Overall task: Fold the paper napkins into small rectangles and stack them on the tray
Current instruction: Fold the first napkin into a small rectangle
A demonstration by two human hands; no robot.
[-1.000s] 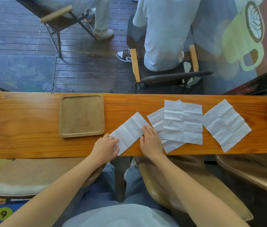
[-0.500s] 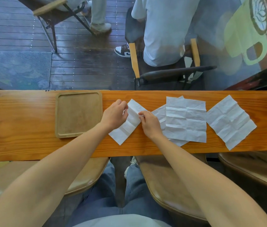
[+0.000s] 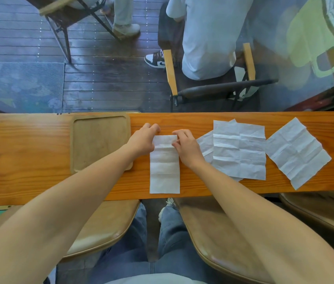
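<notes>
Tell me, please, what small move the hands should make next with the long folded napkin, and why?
Probably bring the far end toward the near end, halving the strip. The napkin is only a long strip, both hands already pinch its far edge, and the tray holds nothing yet.

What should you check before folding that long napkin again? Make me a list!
1. Both hands on the far end: left hand and right hand pinch the strip's top corners. Ok.
2. Folded napkin lies flat and straight on the counter. Ok.
3. Near end sits close to the counter's edge but not over it. Ok.
4. Tray has room for the stack. Ok.
5. Unfolded napkins lie clear of the strip. Ok.
6. Layers lined up exactly: cannot tell.
</notes>
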